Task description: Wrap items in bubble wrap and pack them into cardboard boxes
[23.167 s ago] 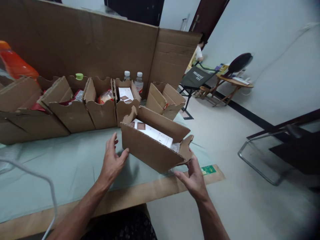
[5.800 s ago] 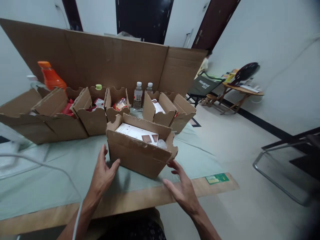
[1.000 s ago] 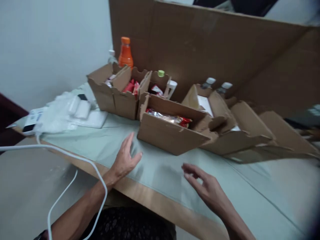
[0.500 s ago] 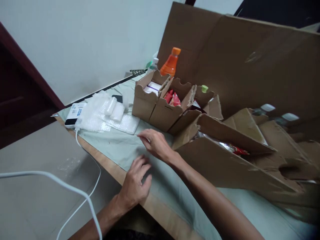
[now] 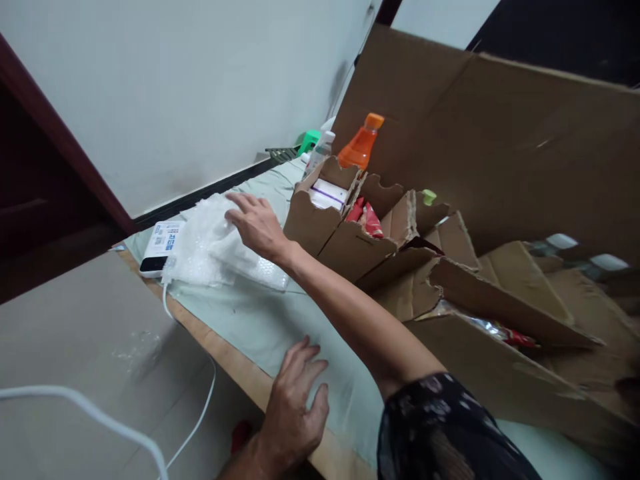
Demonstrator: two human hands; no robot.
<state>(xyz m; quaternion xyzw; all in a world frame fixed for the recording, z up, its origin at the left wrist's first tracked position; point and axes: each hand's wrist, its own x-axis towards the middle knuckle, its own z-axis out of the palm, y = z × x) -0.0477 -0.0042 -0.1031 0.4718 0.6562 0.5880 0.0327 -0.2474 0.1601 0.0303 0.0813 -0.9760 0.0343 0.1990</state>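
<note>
My right hand (image 5: 257, 225) is over the pile of clear bubble-wrap bags (image 5: 200, 250) at the far left of the table, fingers stretched out and apart. It partly hides the bags, and whether the fingertips touch them I cannot tell. My left hand (image 5: 297, 400) hovers near the table's front edge with its fingers spread and nothing in it. Beside the bags lies a white device with a label and a black panel (image 5: 160, 250), with a white cable (image 5: 167, 300) near its lower end.
Cardboard bins (image 5: 313, 227) line the right side, holding white packs (image 5: 327, 195) and red packets (image 5: 370, 220). An orange bottle (image 5: 360, 143) stands behind them, before a tall cardboard panel (image 5: 480, 147). A thick white cable (image 5: 90, 413) loops at lower left. A pale green cloth (image 5: 225, 320) covers the table.
My right hand has moved forward and left from the cloth to the bubble-wrap bags, its fingers opening out. My left hand stays near the table edge, now lower right in view.
</note>
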